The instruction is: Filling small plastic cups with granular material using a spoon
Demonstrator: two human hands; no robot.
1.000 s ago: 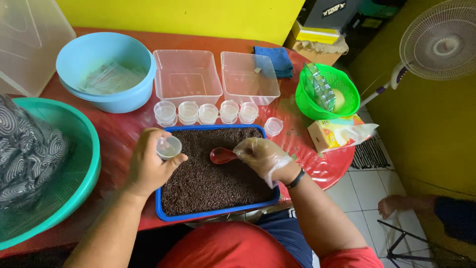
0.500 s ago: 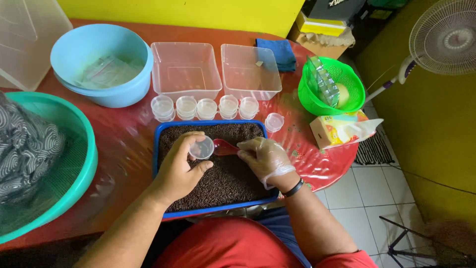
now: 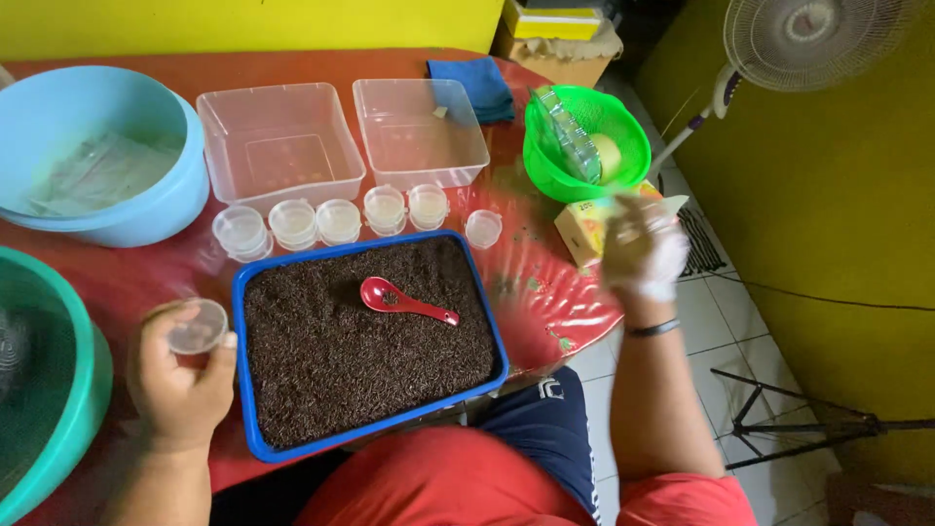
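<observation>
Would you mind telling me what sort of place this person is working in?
Probably a home or small workshop used for packing by hand: a red table holds a blue tray of dark grains, a row of small clear cups and plastic tubs, with a standing fan on a tiled floor.

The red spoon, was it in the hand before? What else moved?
Yes. The right hand let go of the red spoon, which now lies in the blue tray, and moved right toward the small box. The left hand carried the little cup left, off the tray. Bowls and containers stayed put.
</observation>
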